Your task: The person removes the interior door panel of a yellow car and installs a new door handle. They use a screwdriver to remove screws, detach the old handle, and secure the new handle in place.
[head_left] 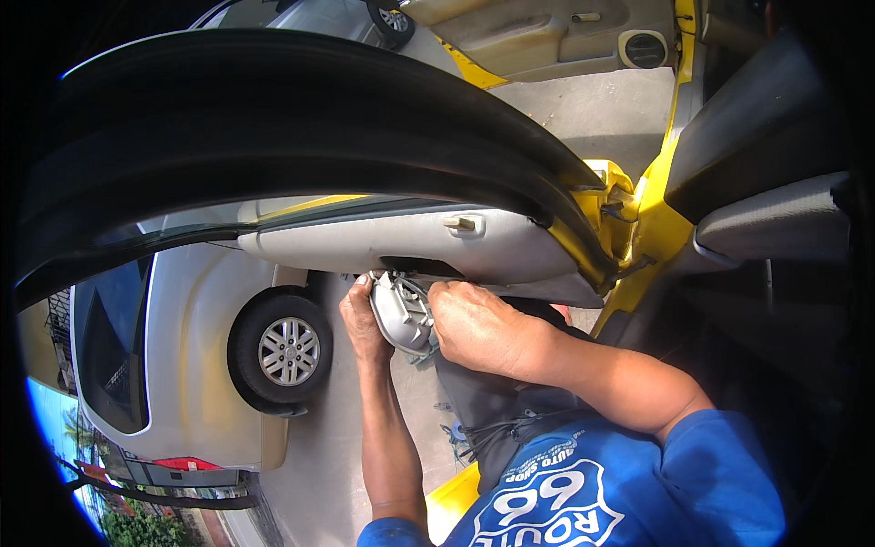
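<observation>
Both my hands meet at a light grey moulded plastic part (402, 319) with a rounded outline, its ribbed side turned up. My left hand (365, 321) grips its left edge, with the thumb on top. On the other side, my right hand (478, 328) has its fingers closed at the part's right edge; the fingertips are partly hidden behind it. Right above the part is a dark opening (419, 265) in the lower edge of a light grey car door panel (365, 239). A beige inner door handle (463, 223) sits higher on that panel.
The door's dark frame (301, 118) arches over my hands. To the right stand the yellow door pillar (661, 196) and a grey seat edge (775, 223). A silver car with an alloy wheel (289, 351) is parked at left. Another open door (556, 41) shows at the top.
</observation>
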`<state>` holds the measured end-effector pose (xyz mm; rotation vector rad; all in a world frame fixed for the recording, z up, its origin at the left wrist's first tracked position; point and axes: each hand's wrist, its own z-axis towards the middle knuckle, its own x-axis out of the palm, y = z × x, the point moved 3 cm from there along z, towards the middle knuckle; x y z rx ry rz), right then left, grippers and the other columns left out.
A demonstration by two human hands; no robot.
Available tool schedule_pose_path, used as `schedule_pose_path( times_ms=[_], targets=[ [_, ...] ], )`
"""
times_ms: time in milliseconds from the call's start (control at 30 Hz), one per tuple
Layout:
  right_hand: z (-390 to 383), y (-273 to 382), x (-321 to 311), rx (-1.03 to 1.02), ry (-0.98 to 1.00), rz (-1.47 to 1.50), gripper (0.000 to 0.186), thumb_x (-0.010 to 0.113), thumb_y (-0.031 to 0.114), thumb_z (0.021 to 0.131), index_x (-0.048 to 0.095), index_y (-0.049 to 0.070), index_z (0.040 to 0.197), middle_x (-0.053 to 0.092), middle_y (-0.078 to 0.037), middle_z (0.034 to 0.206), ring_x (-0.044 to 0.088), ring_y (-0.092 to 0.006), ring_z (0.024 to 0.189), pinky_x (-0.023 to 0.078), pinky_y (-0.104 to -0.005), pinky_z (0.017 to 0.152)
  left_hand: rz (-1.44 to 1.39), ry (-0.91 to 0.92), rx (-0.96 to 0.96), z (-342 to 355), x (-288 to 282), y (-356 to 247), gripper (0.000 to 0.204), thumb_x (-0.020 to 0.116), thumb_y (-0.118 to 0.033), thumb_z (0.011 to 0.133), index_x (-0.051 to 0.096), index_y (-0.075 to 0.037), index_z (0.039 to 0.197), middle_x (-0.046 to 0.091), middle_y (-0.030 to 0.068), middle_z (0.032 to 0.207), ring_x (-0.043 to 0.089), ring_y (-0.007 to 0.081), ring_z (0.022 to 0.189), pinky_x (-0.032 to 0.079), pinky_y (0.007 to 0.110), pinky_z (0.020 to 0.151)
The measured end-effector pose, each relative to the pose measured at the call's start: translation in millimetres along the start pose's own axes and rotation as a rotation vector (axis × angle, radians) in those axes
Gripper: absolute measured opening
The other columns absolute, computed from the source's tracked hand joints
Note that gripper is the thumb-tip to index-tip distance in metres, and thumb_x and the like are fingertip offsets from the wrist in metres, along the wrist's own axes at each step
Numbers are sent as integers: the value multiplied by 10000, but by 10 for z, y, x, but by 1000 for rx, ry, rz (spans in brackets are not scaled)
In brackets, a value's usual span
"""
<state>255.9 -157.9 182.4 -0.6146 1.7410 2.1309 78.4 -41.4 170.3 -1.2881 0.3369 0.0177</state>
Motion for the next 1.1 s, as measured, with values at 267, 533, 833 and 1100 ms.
schedule_pose_path(
  times_ms=[267,533,833,1100],
  targets=[
    [-79,328,115,-70,-167,-740,422,806,159,812,706,-107,1124,671,-217,1044,624,-269,999,553,-375,840,-50,10,-7,-1,-8,19,509,525,-452,1048,706,22,995,671,32,843,587,114,731,473,293,642],
    [-85,295,54,-91,-185,-673,278,686,41,821,642,-97,1058,645,-246,1023,655,-357,976,578,-442,846,-143,12,-4,5,27,66,457,527,-408,1055,699,9,984,662,18,833,578,102,721,459,286,628],
    [-20,138,-6,-34,-101,-249,211,601,8,866,595,-120,1034,659,-321,995,696,-470,946,572,-523,884,-57,15,18,-4,6,29,465,537,-420,1058,705,-1,946,640,5,783,554,93,698,442,285,614],
    [-51,104,103,-2,-181,-298,263,624,20,873,587,-106,1101,643,-368,1134,688,-486,1070,588,-517,873,-102,51,0,45,-35,69,482,563,-446,1047,712,1,947,658,9,790,567,95,696,450,292,609]
  ],
)
